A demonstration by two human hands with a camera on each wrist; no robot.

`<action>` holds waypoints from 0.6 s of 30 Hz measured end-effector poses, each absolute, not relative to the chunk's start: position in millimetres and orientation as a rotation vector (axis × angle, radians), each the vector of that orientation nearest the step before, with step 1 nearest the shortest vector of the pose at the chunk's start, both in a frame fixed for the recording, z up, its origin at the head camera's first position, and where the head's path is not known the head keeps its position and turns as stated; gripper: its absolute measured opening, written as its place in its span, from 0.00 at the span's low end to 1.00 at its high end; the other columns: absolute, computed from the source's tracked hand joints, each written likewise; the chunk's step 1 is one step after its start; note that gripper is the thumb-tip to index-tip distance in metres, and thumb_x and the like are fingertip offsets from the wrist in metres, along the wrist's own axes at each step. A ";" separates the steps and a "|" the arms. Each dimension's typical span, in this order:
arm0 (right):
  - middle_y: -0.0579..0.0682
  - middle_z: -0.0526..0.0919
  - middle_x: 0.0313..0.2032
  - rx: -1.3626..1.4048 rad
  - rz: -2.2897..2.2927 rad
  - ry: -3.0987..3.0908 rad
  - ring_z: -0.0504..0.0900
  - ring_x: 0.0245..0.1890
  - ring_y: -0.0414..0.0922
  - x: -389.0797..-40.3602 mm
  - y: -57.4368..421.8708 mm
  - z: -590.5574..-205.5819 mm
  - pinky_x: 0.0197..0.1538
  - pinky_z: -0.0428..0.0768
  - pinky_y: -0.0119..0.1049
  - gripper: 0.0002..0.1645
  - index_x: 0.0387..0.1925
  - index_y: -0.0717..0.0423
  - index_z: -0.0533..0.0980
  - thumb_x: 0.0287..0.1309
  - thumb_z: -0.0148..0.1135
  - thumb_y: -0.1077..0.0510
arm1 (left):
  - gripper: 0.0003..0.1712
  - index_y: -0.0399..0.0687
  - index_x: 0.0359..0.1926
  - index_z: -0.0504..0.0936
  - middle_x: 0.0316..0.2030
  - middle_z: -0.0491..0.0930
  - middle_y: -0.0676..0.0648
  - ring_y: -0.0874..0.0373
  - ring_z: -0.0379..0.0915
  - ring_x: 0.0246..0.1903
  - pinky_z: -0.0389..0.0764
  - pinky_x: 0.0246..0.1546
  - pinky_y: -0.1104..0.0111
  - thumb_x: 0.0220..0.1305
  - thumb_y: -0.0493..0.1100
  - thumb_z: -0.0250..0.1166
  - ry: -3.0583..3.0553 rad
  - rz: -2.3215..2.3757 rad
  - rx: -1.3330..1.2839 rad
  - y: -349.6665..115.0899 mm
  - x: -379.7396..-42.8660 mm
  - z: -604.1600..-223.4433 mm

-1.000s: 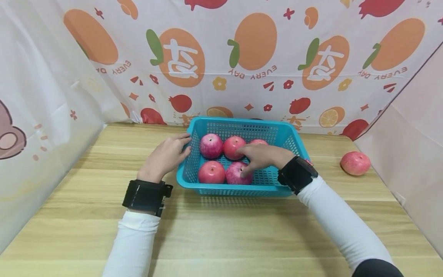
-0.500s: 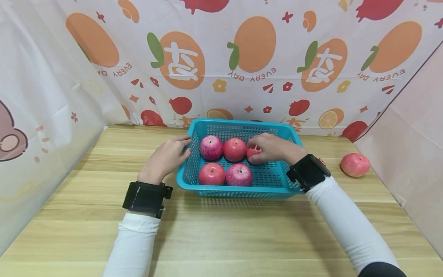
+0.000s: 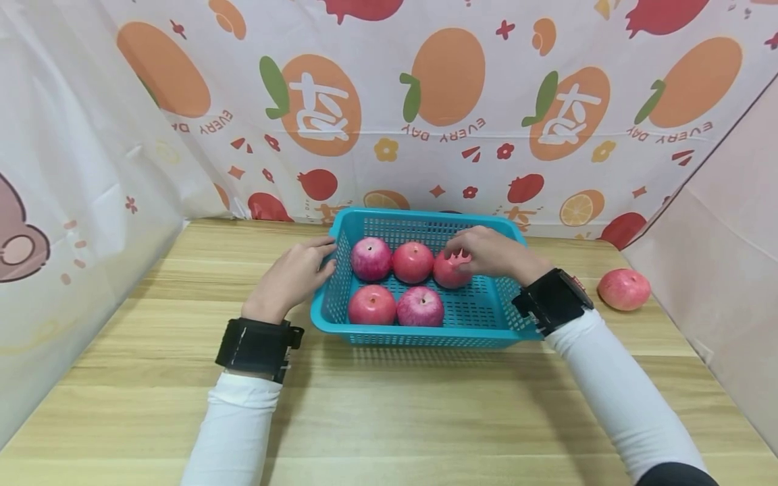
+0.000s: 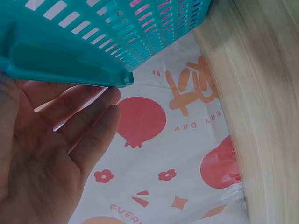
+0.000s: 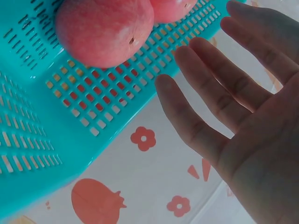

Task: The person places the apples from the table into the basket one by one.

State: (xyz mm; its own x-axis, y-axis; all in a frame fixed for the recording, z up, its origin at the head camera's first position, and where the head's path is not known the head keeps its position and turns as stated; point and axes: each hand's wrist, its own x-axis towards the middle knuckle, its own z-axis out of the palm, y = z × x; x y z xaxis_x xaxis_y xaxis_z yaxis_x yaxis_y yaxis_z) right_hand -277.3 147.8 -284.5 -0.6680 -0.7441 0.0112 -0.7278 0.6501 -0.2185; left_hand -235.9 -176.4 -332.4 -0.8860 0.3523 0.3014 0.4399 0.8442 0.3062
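A blue-green plastic basket with slotted walls stands on the table. Several red apples sit inside it, two in front and three in a row behind. My left hand rests its straight fingers against the basket's left rim, its fingertips under the rim in the left wrist view. Above the back row's rightmost apple is my right hand, partly covering it. The right wrist view has the right hand's fingers loosely extended, apart from the apple.
One more apple lies on the wooden table to the right of the basket, near the side wall. A fruit-printed white curtain hangs close behind the basket.
The right hand has moved from the middle apples to the back row's right apple, then drawn slightly back and right off it. The left hand stays at the rim.
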 end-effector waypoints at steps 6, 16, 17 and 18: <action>0.55 0.80 0.40 -1.255 -0.309 2.818 0.75 0.39 0.49 -279.1 156.4 -281.2 0.41 0.79 0.43 0.15 0.42 0.59 0.78 0.49 0.62 0.64 | 0.25 0.32 0.54 0.71 0.57 0.67 0.36 0.43 0.64 0.53 0.73 0.47 0.52 0.58 0.40 0.61 -2.786 -0.550 -0.608 -176.5 -236.1 -332.0; 0.55 0.80 0.42 -1.169 -0.419 2.866 0.75 0.39 0.50 -283.5 184.4 -275.0 0.42 0.79 0.46 0.16 0.43 0.58 0.77 0.49 0.63 0.63 | 0.24 0.32 0.54 0.71 0.57 0.67 0.36 0.43 0.64 0.53 0.72 0.48 0.51 0.58 0.40 0.61 -2.789 -0.553 -0.613 -176.7 -235.6 -331.5; 0.55 0.80 0.42 -1.161 -0.432 2.871 0.75 0.39 0.50 -283.9 187.3 -274.3 0.42 0.79 0.46 0.16 0.43 0.58 0.77 0.48 0.63 0.63 | 0.24 0.32 0.54 0.71 0.57 0.67 0.36 0.43 0.64 0.53 0.72 0.48 0.51 0.58 0.40 0.61 -2.789 -0.552 -0.613 -176.7 -235.6 -331.4; 0.55 0.79 0.42 -1.153 -0.435 2.879 0.75 0.39 0.50 -284.3 189.9 -273.9 0.42 0.79 0.46 0.16 0.43 0.59 0.77 0.48 0.63 0.63 | 0.24 0.32 0.54 0.71 0.57 0.67 0.36 0.43 0.64 0.53 0.72 0.48 0.51 0.58 0.40 0.61 -2.788 -0.552 -0.613 -176.8 -235.7 -331.4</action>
State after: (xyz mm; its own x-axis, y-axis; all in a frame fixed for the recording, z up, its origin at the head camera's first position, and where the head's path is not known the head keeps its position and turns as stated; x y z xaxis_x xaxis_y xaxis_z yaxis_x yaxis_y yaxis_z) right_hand -284.3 189.9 -273.9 -0.7286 -0.6785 0.0930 -0.6757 0.6901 -0.2593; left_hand -235.7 -176.8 -331.4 -0.8850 0.3551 0.3011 0.4430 0.8412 0.3100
